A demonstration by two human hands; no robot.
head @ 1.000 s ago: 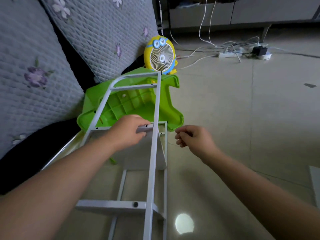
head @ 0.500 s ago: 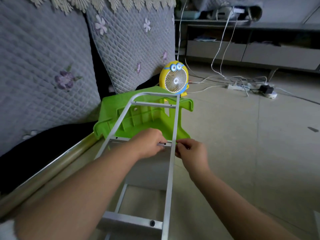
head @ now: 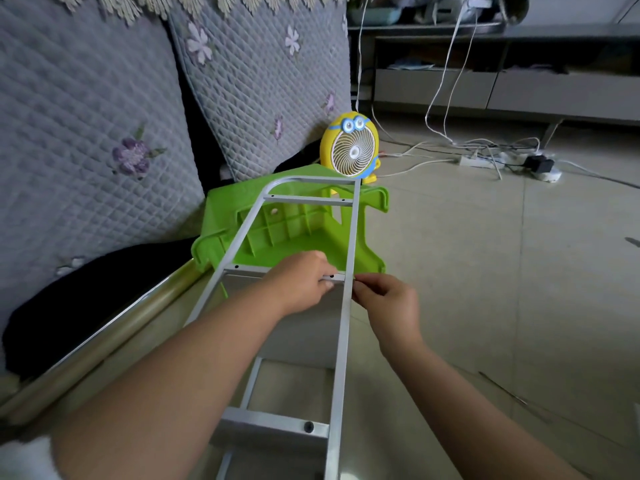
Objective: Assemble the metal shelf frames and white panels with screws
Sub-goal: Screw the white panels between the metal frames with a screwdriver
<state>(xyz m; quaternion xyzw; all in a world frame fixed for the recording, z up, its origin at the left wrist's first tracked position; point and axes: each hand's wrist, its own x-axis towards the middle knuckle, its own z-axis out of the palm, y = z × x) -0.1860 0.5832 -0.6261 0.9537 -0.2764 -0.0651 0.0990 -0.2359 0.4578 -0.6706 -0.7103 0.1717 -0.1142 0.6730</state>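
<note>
Left hand [head: 301, 282] grips frame [head: 352, 230] crossbar; right hand [head: 388, 299] pinches right rail beside it. Sofa [head: 86, 150] crowds left, stool [head: 294, 233] ahead; floor [head: 502, 271] open rightward.

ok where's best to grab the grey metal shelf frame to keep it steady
Likely the middle crossbar of the grey metal shelf frame, from above: it's a flat rung bridging both long rails, so one grip steadies both. The left hand holds it there.
</note>
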